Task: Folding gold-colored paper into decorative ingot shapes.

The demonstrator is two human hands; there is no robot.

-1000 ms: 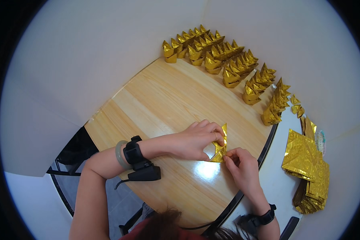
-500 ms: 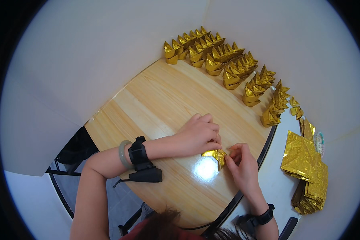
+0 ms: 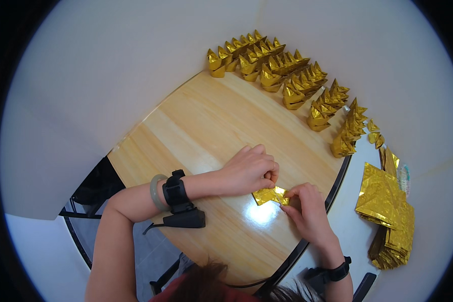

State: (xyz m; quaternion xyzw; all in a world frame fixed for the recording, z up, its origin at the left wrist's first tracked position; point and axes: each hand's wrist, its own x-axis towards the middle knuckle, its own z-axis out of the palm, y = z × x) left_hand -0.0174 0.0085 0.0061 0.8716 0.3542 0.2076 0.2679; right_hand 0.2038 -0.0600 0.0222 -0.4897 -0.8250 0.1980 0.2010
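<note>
A small folded sheet of gold foil paper point(image 3: 270, 196) lies on the wooden table in front of me. My left hand point(image 3: 250, 170) is closed, its fingers curled and its thumb at the paper's far edge. From the right, the thumb and forefinger of my right hand point(image 3: 308, 210) grip the paper's right end. Both wrists wear black straps with a device, and a pale bangle point(image 3: 157, 193) circles my left forearm.
Rows of folded gold foil boat shapes point(image 3: 298, 86) stand along the table's far right side. A stack of gold foil sheets point(image 3: 380, 196) lies on the white surface at right, near a few small gold pieces point(image 3: 375, 135). Pale walls enclose the wooden table point(image 3: 201, 121).
The gold paper now lies flatter and wider, where its right part was folded up before. My right thumb has moved slightly down and apart from the forefinger. The left hand barely moved.
</note>
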